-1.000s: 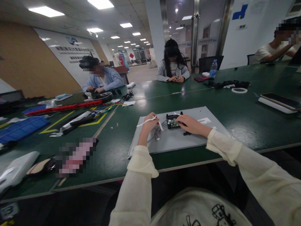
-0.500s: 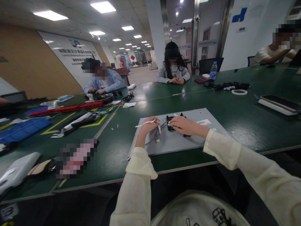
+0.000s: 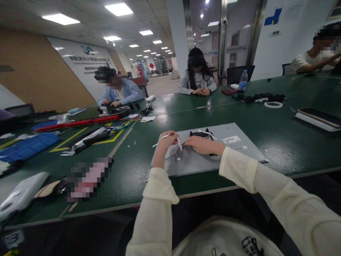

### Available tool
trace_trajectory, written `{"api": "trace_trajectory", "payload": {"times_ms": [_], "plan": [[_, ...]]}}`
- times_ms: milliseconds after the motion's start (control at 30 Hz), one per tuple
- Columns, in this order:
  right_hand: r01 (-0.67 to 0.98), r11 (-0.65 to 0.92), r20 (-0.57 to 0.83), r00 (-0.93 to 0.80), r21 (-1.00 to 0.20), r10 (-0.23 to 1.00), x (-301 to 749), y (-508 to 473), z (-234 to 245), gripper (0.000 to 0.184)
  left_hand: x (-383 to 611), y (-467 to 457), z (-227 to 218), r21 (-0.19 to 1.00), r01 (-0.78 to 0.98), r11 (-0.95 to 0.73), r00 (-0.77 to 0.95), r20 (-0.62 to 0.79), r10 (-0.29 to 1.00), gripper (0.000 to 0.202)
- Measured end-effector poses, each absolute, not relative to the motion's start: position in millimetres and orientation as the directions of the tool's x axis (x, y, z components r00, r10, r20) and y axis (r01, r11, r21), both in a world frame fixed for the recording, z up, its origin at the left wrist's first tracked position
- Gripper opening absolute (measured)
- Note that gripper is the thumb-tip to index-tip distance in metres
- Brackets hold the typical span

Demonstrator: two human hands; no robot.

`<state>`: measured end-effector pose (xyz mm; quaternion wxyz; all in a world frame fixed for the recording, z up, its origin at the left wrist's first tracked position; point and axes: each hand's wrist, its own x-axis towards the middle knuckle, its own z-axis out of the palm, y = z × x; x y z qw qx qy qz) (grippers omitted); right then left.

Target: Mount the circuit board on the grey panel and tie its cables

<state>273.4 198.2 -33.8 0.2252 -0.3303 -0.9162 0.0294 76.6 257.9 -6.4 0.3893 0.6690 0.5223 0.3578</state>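
A flat grey metal panel (image 3: 234, 158) lies on the table in front of me. My left hand (image 3: 169, 139) is over its left part, fingers curled in a pinch on a white strip (image 3: 179, 144) that hangs down from them. Another thin white strip (image 3: 160, 139) crosses the back of that hand. My right hand (image 3: 201, 145) reaches leftward, its fingertips closed at the thin grey cable (image 3: 174, 155) beside the left fingers. Behind the right hand, partly covered by it, sits a black frame-like part (image 3: 198, 133) on the panel, with a white strip (image 3: 209, 133) across it.
White labels (image 3: 231, 139) are stuck on the panel's right side. A blue tray (image 3: 29, 146), a pink pixelated item (image 3: 90, 177) and a white device (image 3: 22, 193) lie left. A phone (image 3: 319, 117) and a tape roll (image 3: 273, 105) lie right. Co-workers sit across the table.
My right hand has moved left from the black part to the cable next to my left hand, uncovering the labels. My left hand has stayed almost in place with the white strip.
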Motion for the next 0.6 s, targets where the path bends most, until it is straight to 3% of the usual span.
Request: {"api": "trace_trajectory", "payload": {"times_ms": [267, 600], "plan": [[0.678, 0.734, 0.357, -0.678, -0.035, 0.643, 267.7, 195.6, -39.6, 0.035, 79.1, 259.1, -5.1, 0.912, 0.387, -0.134, 0.203, 0.057, 0.978, 0.018], [0.723, 0.69, 0.365, -0.635, -0.03, 0.681, 265.6, 190.8, -41.1, 0.033, 75.8, 263.3, -8.2, 0.911, 0.361, -0.201, 0.184, 0.142, 0.973, 0.018]]}}
